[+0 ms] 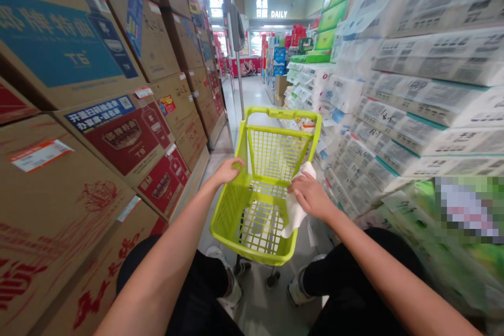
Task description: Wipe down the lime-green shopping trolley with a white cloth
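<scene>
A yellow-green plastic shopping cart (223, 244) stands between my knees, its basket open at the top and its grid floor showing. My left hand (229, 171) is closed on the left rim of the basket, with the fingers curled. At the right rim, my right hand (310, 195) presses a white cloth (293, 216) against the plastic. The cloth drapes over that rim, and part of it hangs down inside the basket. Beyond both hands rises the cart's handle (281, 114).
Stacked cardboard boxes (153, 134) form a wall on my left. Plastic-wrapped paper packs (413, 100) are piled on my right. A metal pole (238, 73) stands ahead at the left. The aisle floor (252, 92) runs on toward displays.
</scene>
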The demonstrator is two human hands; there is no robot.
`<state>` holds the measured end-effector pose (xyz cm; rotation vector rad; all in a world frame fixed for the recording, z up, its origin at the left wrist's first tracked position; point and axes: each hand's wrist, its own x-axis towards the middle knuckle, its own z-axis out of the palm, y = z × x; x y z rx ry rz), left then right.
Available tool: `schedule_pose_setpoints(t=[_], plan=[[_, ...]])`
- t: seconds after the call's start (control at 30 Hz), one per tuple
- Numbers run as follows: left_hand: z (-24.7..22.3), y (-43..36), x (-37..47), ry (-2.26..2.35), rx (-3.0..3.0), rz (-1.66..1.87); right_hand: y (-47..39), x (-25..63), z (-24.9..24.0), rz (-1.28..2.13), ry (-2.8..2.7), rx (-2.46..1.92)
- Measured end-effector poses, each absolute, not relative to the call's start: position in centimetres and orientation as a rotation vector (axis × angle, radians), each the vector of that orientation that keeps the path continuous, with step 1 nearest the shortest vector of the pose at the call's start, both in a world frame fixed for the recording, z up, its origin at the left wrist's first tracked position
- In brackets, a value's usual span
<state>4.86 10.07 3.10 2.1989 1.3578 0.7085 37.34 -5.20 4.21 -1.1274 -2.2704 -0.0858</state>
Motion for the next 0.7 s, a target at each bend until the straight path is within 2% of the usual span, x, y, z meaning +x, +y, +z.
schedule_pose_setpoints(t=[0.13, 0.33, 0.5, 0.7], plan=[[3.6, 11.1, 5.9, 1.329, 2.261, 0.712, -9.0, 35.3, 2.2, -0.055, -2.241, -1.157], [6.2, 9.5, 8.8, 1.555, 2.544, 0.806, -10.5, 33.8, 2.6, -0.098, -2.374, -1.187], [7.2, 1.3, 11.7, 1.581, 2.57, 0.769, -9.9, 31.0, 2.6, -0.264, -2.28, -1.346], [3.6, -8.0, 9.6, 1.546, 2.378, 0.754, -8.2, 28.6, 3.1, -0.197, -2.245, -1.317]])
